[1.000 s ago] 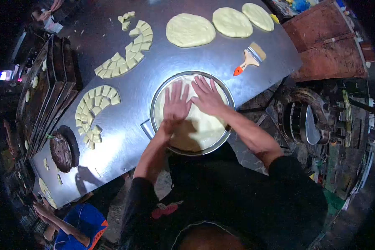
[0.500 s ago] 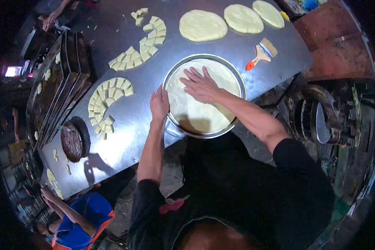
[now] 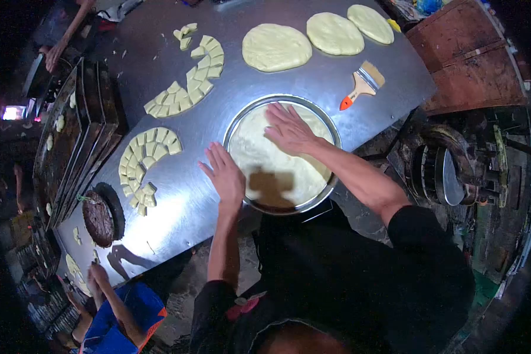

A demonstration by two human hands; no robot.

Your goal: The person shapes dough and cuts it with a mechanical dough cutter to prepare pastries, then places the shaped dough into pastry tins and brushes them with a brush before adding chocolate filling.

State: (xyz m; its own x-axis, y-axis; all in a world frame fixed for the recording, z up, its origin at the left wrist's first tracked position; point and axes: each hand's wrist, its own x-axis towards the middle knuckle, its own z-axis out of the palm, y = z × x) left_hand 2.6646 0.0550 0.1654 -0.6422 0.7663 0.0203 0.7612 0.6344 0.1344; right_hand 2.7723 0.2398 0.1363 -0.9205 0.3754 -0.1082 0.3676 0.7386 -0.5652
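Closest in: left hand (image 3: pixel 225 174) is open, fingers spread and straight, gripping nothing. It's sitting low at the left edge of the round metal pan (image 3: pixel 235 125), and I can't tell if it's actually touching the rim. The pan is on the steel table (image 3: pixel 177 200), right at the near edge in front of the person.

The dough sheet (image 3: pixel 256 154) inside looks mostly flattened. It covers nearly the whole pan bottom and reaches the wall most of the way round, though the near side is in shadow so I can't judge it there. Right hand (image 3: pixel 289 130) is palm-down on the far part of the sheet, fingers splayed, pressing rather than grabbing.

Farther out there's a pastry brush (image 3: pixel 360 85) with an orange handle tip, two arcs of cut dough pieces (image 3: pixel 186 88) and three untouched dough rounds (image 3: pixel 276 47) in a row at the far side. I'd guess those are still waiting. Stacked baking trays (image 3: pixel 71 135) are off to the left.

Compared with a second ago, both palms were on the sheet then. Now the left one is off it and only the right is pressing.
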